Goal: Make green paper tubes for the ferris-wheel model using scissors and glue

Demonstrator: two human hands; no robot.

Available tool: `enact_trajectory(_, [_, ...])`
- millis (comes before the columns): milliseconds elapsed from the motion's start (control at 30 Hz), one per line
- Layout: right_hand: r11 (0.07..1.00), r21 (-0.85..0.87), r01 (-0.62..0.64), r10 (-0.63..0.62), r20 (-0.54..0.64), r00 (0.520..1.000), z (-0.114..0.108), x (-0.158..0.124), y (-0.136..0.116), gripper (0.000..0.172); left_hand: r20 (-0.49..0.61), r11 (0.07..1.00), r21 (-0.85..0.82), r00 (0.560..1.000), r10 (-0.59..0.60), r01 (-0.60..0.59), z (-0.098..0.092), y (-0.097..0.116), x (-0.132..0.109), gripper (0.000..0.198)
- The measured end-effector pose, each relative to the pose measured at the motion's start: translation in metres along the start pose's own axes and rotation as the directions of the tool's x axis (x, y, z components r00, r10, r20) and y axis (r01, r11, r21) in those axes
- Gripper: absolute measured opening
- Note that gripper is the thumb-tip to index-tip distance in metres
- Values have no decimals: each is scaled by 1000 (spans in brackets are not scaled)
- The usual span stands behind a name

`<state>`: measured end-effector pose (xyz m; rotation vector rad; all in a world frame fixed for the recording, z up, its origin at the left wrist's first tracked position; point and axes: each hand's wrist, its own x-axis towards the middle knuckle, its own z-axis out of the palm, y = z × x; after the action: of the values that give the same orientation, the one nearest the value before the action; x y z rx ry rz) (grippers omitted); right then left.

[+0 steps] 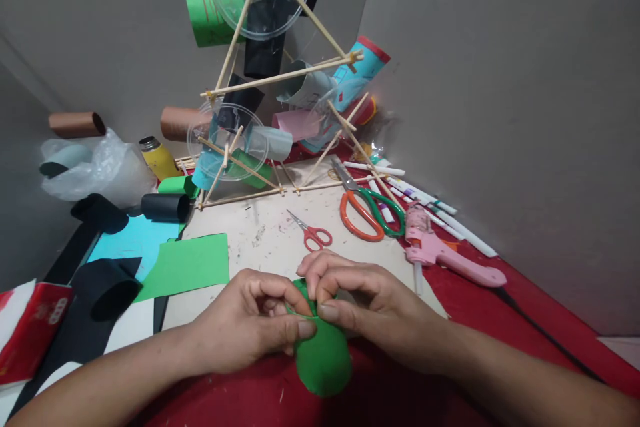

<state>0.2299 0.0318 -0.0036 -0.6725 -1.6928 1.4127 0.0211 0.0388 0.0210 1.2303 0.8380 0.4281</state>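
Note:
Between my hands is a piece of green craft paper (324, 357), curled into a rounded shape near the table's front edge. My left hand (260, 320) pinches its upper left rim between thumb and fingers. From the other side, my right hand (357, 293) is closed on the upper right rim, thumb and fingertips pressed together. My fingers hide part of the paper's top opening. Just beyond my hands lie small red-handled scissors (315, 237). Farther back are large scissors with orange and green handles (367, 213).
A pink glue gun (450, 263) with a black cord rests at the right. A wooden-stick frame (280, 77) with clear plastic lids and rolled paper tubes stands at the back. Green sheets (193, 263), black rolls (107, 290) and a yellow bottle (157, 159) are at the left.

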Motion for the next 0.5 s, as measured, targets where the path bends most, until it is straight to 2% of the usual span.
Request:
enact_trajectory(133, [997,69,-33,35,-26,999,-3,1,1,21,9,998,-61,1000,-2,3,-1,-3,0,29])
enact_trajectory(267, [998,51,-29,33,-92,995,-7,3,1,24,-2,992,-123,1000,14,-15,-3,-2,0,28])
enact_trajectory(400, [999,32,-34,38,-104,994,-6,3,1,14,-24,997,-80,1000,18,-20,-5,1,2,29])
enact_trajectory(500, [999,4,-34,35,-126,991,-2,2,0,17,-76,999,21,996,41,-40,-4,1,2,28])
